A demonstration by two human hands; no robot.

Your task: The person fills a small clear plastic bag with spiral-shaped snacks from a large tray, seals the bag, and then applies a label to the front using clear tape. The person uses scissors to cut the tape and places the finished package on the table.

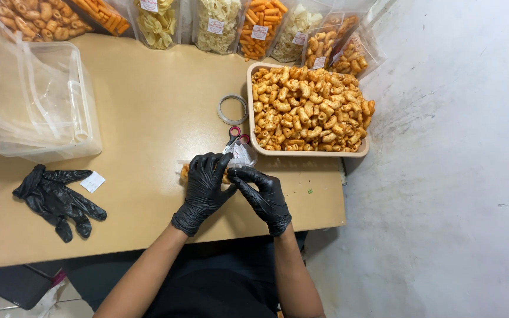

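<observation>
Looking down from the head camera, both black-gloved hands meet over the near edge of the tan table (148, 118). The left hand (205, 179) lies curled over a small clear snack bag (238, 158), its grip closed on the bag's left part, where orange snack pieces show just past the fingers. The right hand (261, 191) pinches the bag from the right, fingers closed on the plastic near its top, so the bag sits between the two grips and partly under them. Red-handled scissors (235, 135) lie just behind the bag, touching or nearly so. A beige tray of curled snacks (308, 109) stands just right of them, a tape roll (232, 109) to its left. Spare black gloves (57, 197) and a small white label (92, 182) rest well apart on the left, near clear plastic tubs (30, 94). Filled snack bags (219, 23) line the far edge.
</observation>
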